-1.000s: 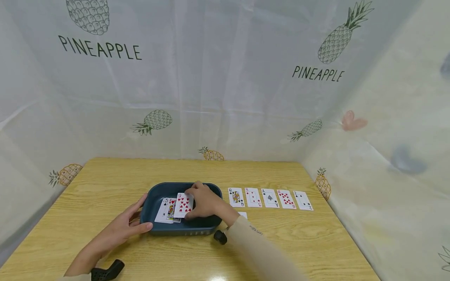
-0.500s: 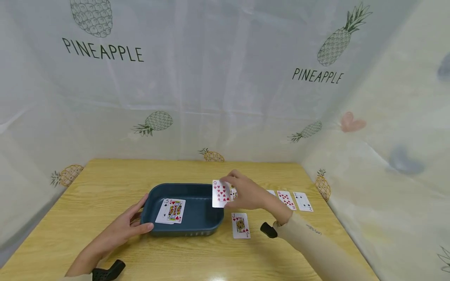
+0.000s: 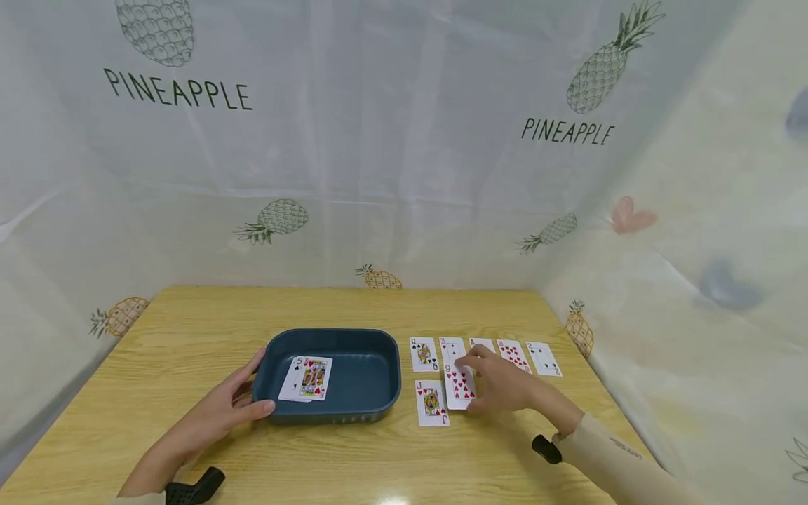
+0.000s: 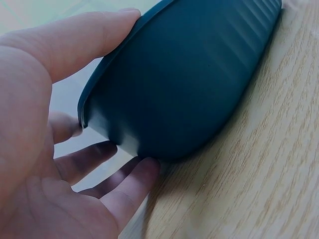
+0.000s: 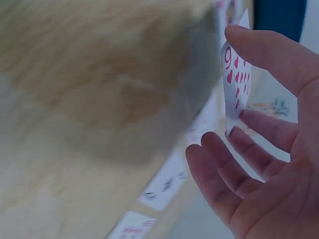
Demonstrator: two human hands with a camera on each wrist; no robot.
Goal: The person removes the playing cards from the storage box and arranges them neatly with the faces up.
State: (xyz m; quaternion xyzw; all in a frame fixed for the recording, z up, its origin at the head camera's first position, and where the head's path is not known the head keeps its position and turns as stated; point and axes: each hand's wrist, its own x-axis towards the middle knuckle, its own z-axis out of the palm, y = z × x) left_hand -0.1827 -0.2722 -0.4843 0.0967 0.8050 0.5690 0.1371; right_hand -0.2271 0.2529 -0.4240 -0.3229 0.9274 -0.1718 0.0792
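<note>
Red-pipped nine of hearts point(image 3: 460, 387) pinched in the right hand point(image 3: 505, 382) over the bench point(image 3: 353, 463), just right of the jack of hearts point(image 3: 432, 403), with the left hand point(image 3: 217, 408) spread against the end of the dark tray point(image 3: 328, 419), apparently mid-placement, probably calling next for lowering flat and letting go.

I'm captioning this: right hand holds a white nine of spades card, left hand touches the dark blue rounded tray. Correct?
Wrong suit: the right wrist view shows the right hand holding a white nine of hearts card. The left hand does touch the tray.
</note>
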